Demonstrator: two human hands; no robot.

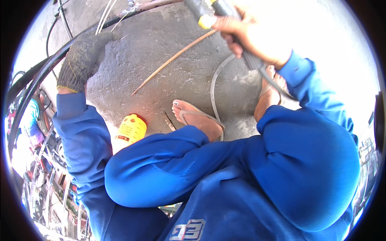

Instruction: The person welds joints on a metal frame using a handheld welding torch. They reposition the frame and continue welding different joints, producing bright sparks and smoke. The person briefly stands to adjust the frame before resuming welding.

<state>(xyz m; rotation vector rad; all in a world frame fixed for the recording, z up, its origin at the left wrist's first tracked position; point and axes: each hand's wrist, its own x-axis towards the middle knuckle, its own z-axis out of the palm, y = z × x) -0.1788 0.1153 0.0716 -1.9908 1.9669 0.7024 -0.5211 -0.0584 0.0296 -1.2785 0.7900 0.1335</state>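
In my bare right hand [245, 34], at the upper right, is a black electrode holder with yellow parts [229, 12]. A grey cable [277, 84] runs from the rear of its handle. From beside the holder a thin brown welding rod [173, 62] slants down to the left, its lower tip just over the grey concrete; where it meets the holder is blurred. My left hand [84, 58] wears a dark knit glove and is closed around the lower ends of thin pale rods [103, 18], beside a black pipe [60, 52]. Its fingertips are partly hidden.
A yellow plastic container [132, 127] stands beside my left knee. My sandalled feet [197, 116] rest on the concrete, with a grey cable loop [215, 84] between them. Dark cables [62, 18] lie at the upper left. Another person [34, 116] and metal clutter show at the left edge.
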